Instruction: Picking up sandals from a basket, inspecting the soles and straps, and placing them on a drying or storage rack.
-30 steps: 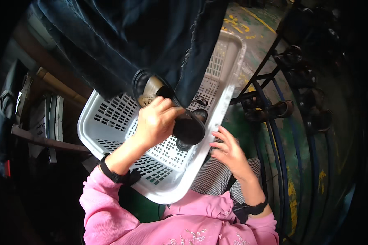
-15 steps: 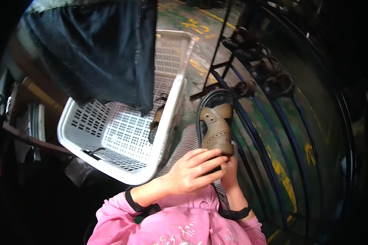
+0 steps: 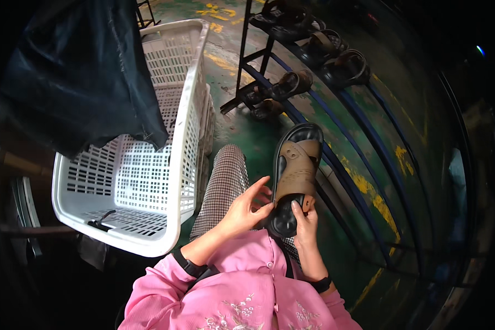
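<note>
A brown-and-black sandal (image 3: pixel 297 171) is held over my lap, its toe end pointing away from me and its black heel footbed towards me. My right hand (image 3: pixel 307 226) grips it at the heel's right side, thumb on top, beside a small tan strap end (image 3: pixel 308 204). At the sandal's left edge is my left hand (image 3: pixel 248 207), fingers spread and thumb apart. Its thumb tip is close to or touching the sole's rim. The right fingers under the sole are hidden.
A white plastic basket (image 3: pixel 174 209) stands at my left, partly covered by a hanging dark cloth (image 3: pixel 88 77). Ahead and to the right, a metal rack with blue bars (image 3: pixel 363 118) carries several sandals (image 3: pixel 344 67). Yellow markings (image 3: pixel 379 198) cross the green floor.
My left hand has come off the sandal's heel end and its fingers have spread. The sandal now shows its heel footbed. The view has shifted, moving the basket and rack leftward.
</note>
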